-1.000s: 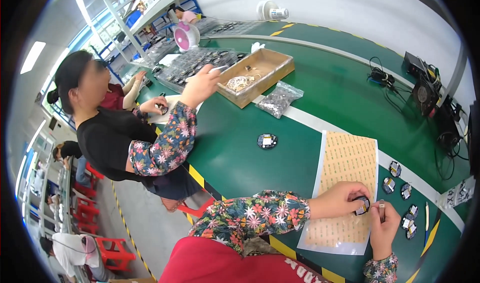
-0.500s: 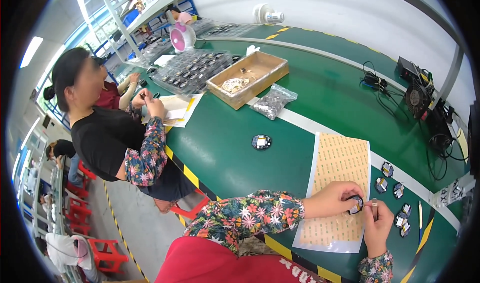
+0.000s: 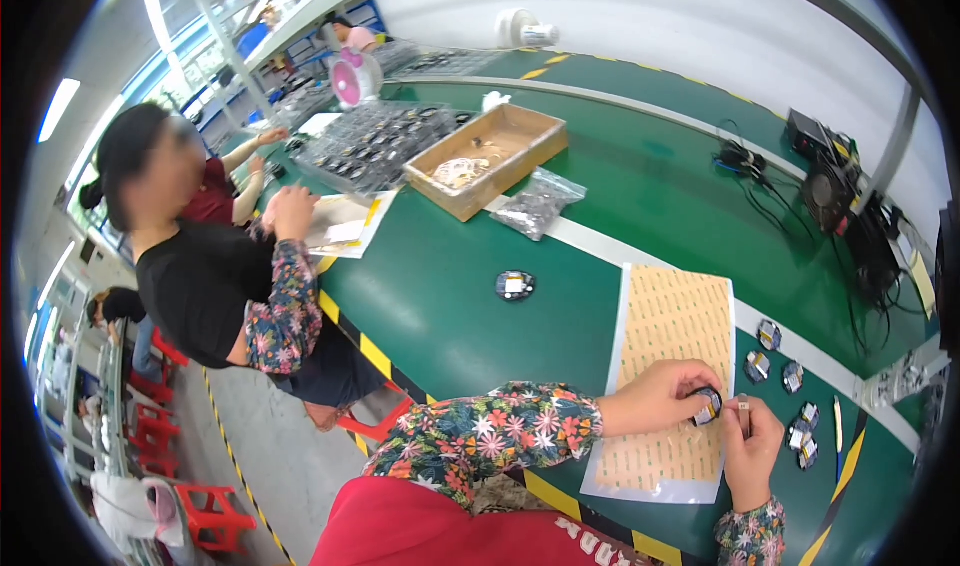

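My left hand [image 3: 655, 396] is closed round the edge of a round black electronic module [image 3: 707, 407] with a pale label on its face. Close beside it, my right hand [image 3: 754, 451] pinches a small pale tab [image 3: 743, 404], whose kind is too small to make out. Both hands are over the right side of a sheet of tan adhesive pieces [image 3: 677, 316] on a white backing. Right of the sheet lie several similar modules [image 3: 757, 367]. Another module [image 3: 515, 285] rests alone on the green table, left of the sheet.
A wooden box [image 3: 486, 161] with pale bands inside stands farther back, beside a clear bag of small grey parts [image 3: 540, 204]. A thin pen-like tool [image 3: 838, 436] lies at right. Black cables and devices [image 3: 830, 191] sit at the back right. A co-worker [image 3: 200, 276] works at left.
The view has shifted slightly. My hands keep nearly the same pose, with the module turned a little. At left, the co-worker's hands have risen and blurred with motion.
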`<state>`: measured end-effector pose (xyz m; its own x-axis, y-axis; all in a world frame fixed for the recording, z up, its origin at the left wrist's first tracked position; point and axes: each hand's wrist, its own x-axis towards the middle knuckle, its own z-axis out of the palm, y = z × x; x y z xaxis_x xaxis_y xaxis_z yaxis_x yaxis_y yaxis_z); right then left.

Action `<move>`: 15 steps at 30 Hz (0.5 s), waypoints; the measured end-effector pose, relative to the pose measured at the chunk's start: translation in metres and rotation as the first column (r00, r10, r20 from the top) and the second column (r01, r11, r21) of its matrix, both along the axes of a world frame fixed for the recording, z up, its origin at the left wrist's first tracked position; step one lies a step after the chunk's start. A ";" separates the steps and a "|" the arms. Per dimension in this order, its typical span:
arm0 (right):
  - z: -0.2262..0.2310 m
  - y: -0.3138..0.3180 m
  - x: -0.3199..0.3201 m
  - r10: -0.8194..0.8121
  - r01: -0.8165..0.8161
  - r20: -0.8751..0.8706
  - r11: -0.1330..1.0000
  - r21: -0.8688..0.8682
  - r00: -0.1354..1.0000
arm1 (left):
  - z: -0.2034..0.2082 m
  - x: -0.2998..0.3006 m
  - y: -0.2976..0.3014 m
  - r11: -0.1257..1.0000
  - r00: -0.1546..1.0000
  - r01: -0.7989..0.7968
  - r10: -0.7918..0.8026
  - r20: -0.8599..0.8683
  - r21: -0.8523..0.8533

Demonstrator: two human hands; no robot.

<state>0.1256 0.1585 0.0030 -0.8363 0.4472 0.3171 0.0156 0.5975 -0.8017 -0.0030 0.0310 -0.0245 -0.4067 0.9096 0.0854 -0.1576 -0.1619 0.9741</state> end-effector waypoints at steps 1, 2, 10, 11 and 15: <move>0.001 0.000 0.001 -0.013 0.013 -0.018 1.000 0.007 1.000 | 0.001 0.003 0.004 1.000 0.999 0.013 -0.014 0.048 0.026; 0.002 -0.003 -0.004 -0.032 0.033 -0.034 0.999 0.018 0.999 | 0.002 0.000 0.001 1.000 0.997 0.005 -0.005 0.076 0.004; -0.007 0.003 -0.013 0.018 -0.012 0.040 0.990 -0.142 0.999 | 0.006 -0.008 -0.008 0.995 0.992 0.005 0.007 0.125 -0.096; -0.006 0.005 -0.010 0.041 -0.029 0.070 0.987 -0.158 0.997 | 0.009 -0.007 -0.006 0.995 0.993 0.018 -0.006 0.117 -0.094; -0.004 0.003 -0.009 0.118 -0.056 0.162 0.937 -0.346 0.980 | 0.014 -0.005 -0.009 0.993 0.993 0.037 -0.024 0.119 -0.111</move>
